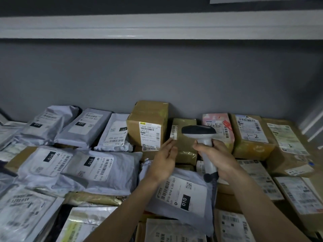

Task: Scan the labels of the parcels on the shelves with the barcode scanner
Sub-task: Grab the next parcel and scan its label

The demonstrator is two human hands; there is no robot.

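My right hand point(217, 157) grips the handle of a grey and white barcode scanner point(201, 135), whose dark head points toward the back of the shelf. My left hand point(165, 158) is open, with its fingertips touching a small barcode label point(173, 131) on the side of a tape-wrapped brown parcel point(185, 145). To the left of that parcel stands a taller cardboard box point(148, 123) with a white shipping label. A pink patterned parcel point(218, 124) lies just behind the scanner's head.
Grey plastic mailer bags point(97, 170) marked 010 and 231 cover the left of the shelf. Labelled cardboard boxes point(251, 137) crowd the right. A grey back wall point(157, 75) and the white edge of an upper shelf point(157, 27) lie above.
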